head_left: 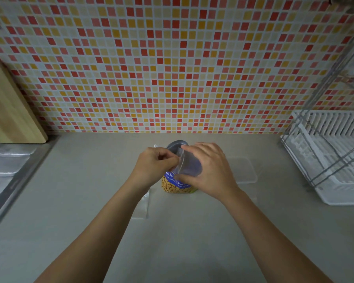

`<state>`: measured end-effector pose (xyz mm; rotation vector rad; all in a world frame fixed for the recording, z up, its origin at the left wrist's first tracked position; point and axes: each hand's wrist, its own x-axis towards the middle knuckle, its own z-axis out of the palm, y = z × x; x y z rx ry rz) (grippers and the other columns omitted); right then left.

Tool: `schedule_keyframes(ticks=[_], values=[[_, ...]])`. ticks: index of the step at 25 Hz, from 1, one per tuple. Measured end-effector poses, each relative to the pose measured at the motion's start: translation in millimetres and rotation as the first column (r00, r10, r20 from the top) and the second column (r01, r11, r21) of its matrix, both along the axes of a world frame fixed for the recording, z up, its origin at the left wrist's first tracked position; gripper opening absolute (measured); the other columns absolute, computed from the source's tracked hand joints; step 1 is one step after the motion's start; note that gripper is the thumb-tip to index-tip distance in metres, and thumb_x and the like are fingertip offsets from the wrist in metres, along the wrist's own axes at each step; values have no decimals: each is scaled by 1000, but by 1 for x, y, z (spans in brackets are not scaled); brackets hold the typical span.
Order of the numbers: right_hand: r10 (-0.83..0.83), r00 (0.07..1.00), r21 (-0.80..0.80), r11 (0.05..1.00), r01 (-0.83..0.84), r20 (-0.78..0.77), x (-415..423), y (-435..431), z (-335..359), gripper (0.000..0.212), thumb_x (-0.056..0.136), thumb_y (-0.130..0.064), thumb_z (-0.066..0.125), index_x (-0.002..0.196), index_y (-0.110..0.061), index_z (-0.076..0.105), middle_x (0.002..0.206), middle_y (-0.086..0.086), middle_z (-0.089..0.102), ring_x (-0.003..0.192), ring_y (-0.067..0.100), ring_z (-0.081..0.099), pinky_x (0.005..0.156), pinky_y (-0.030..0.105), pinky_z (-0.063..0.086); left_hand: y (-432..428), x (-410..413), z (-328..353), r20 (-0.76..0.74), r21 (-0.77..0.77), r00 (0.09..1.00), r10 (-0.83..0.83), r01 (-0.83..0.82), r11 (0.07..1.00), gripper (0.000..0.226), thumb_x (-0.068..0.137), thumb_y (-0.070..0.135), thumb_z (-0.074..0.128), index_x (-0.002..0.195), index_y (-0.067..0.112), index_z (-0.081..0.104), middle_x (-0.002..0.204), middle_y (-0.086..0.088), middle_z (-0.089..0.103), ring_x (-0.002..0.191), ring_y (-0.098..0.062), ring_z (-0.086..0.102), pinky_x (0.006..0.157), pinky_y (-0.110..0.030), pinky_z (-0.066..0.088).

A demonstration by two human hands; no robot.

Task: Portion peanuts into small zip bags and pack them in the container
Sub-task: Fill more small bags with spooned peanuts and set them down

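A small clear zip bag (189, 165) is held between both hands above the middle of the counter. My left hand (153, 167) pinches its left edge near the top. My right hand (211, 170) grips its right side with fingers over the top and the thumb below. Right behind and under the bag stands a peanut can (177, 185) with a blue label and pictured peanuts; its silver top rim (175, 144) shows above my fingers. A clear plastic container (244, 170) lies flat just right of my right hand. More clear zip bags (142, 205) lie on the counter under my left wrist.
A white dish rack (331, 158) with a wire frame stands at the right. A wooden cutting board (10, 109) leans on the tiled wall at the left, above a steel sink drainer (6, 168). The grey counter (172, 242) spreads toward the near edge.
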<state>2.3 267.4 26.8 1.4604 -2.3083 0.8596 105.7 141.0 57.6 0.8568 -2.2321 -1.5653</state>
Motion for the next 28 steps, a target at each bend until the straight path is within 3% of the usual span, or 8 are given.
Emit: schedule_keyframes(ticks=[3,7,10,12,16,19,24,28], values=[[12,998,-6,1000,-12,69,-2,-2,-5,63,61,-59,71,113,-24,63,105,-8,67,99,12,54,89,23,34,3,-3,-3,31,-56,999,30,-29,998,16,75,7,63,66,16,72,71,-10,70,67,-17,60,71,-36,55],[25,948,-100,995,7,316,-3,3,-4,51,64,-52,74,108,-28,63,102,-16,65,96,3,52,84,23,40,2,-3,-6,-50,-43,995,82,-84,995,11,81,24,63,80,19,73,76,-6,69,70,-17,60,70,-37,53],[54,813,-158,986,46,579,-7,11,-4,51,63,-42,81,108,-35,57,104,-25,59,102,-2,55,85,18,43,-18,-8,-16,-15,-329,946,325,-311,892,37,84,45,59,109,17,64,101,-3,60,89,-15,56,70,-24,41],[46,787,-139,989,52,616,-8,14,-7,53,63,-42,81,109,-36,54,103,-28,56,104,-4,53,85,16,42,-32,-13,-27,132,-454,930,343,-251,855,47,84,45,59,118,13,60,113,-7,57,96,-16,52,75,-24,36],[11,788,-106,992,68,616,-7,12,-22,59,64,-45,80,115,-29,56,106,-20,59,106,4,53,87,22,44,-31,-30,-37,59,-555,991,119,-66,830,26,87,33,61,98,13,71,94,-9,70,91,-23,56,76,-31,39],[-17,802,-95,991,92,597,-7,11,-30,60,63,-46,80,116,-27,57,108,-16,61,107,6,52,85,18,41,-19,-40,-40,255,-679,966,42,148,719,24,90,39,52,103,24,65,93,-3,68,106,-25,48,82,-35,35],[1,753,-123,987,106,658,-11,13,-34,53,64,-41,81,110,-33,56,107,-21,61,104,-7,53,85,8,41,-35,-35,-36,174,-820,959,221,17,572,23,92,32,47,101,21,66,94,-6,66,115,-24,44,81,-39,31],[54,686,-136,989,66,725,-11,11,-38,57,64,-38,82,114,-31,55,111,-22,61,108,-5,55,90,12,44,-19,-47,-41,395,-645,892,221,98,757,27,91,23,41,96,18,67,105,-6,60,117,-19,42,87,-43,31]])
